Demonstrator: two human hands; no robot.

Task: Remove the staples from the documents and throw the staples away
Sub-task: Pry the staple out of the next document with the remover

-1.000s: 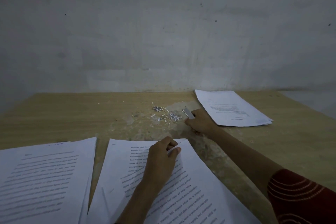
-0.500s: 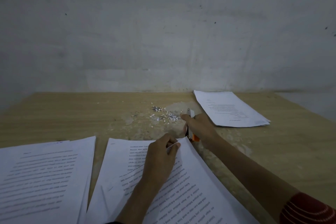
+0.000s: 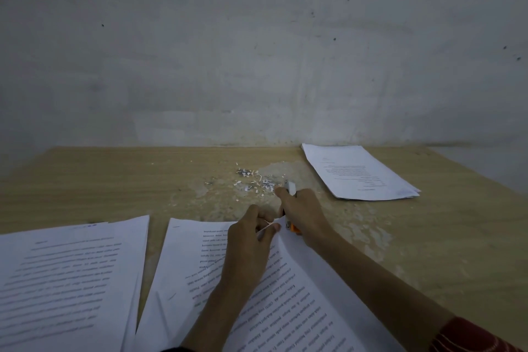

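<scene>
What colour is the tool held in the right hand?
The tool is orange at its near end, whitish at its far tip; head view.

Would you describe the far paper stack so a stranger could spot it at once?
On the wooden table, look back right, by the wall. The far stack lies there alone; unlike the two near stacks, its top page carries only a few short lines.

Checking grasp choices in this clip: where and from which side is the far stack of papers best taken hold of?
Probably the far stack of papers at its near right corner, coming from the right: it lies flat, but sheets fan apart there, offering edges to pinch.
</scene>
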